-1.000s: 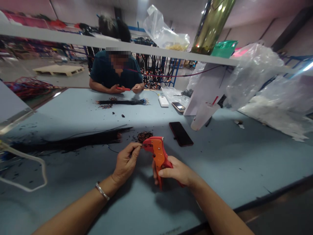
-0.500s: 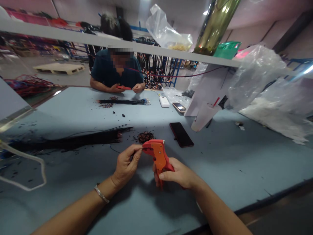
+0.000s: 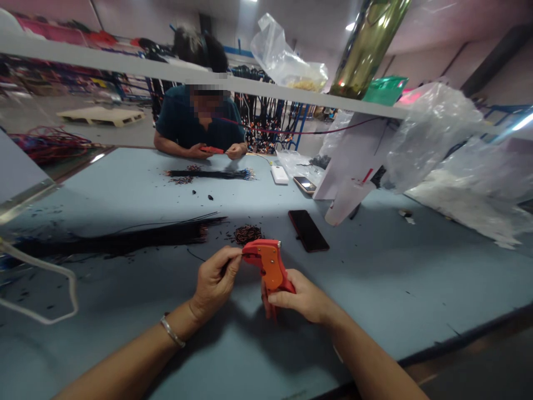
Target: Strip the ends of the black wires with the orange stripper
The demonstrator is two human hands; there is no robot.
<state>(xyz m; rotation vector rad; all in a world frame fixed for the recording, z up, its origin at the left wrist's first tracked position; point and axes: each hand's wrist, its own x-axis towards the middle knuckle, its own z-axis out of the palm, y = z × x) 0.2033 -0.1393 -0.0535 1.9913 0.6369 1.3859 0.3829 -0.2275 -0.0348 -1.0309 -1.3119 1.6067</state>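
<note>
My right hand (image 3: 297,297) is wrapped round the handles of an orange and red wire stripper (image 3: 272,265), held above the blue-grey table. Its jaws point left, toward my left hand (image 3: 216,278). Thumb and forefinger of that hand are pinched on a thin black wire (image 3: 240,255), whose end is at the jaws; most of the wire is hidden by the fingers. Just behind the tool lies a small heap of black and copper-coloured scraps (image 3: 247,234). A long bundle of black wires (image 3: 125,239) is spread on the table at the left.
A dark phone (image 3: 308,230) and a plastic cup (image 3: 350,200) stand beyond my right hand. Across the table (image 3: 395,311), a co-worker (image 3: 200,122) holds a red tool near another wire bundle (image 3: 208,174). A shelf (image 3: 266,86) crosses above; a white cord loop (image 3: 73,289) is at left.
The handles of the wire stripper look slightly closer together, and the right fingers have shifted a little. Both hands stay in nearly the same place.
</note>
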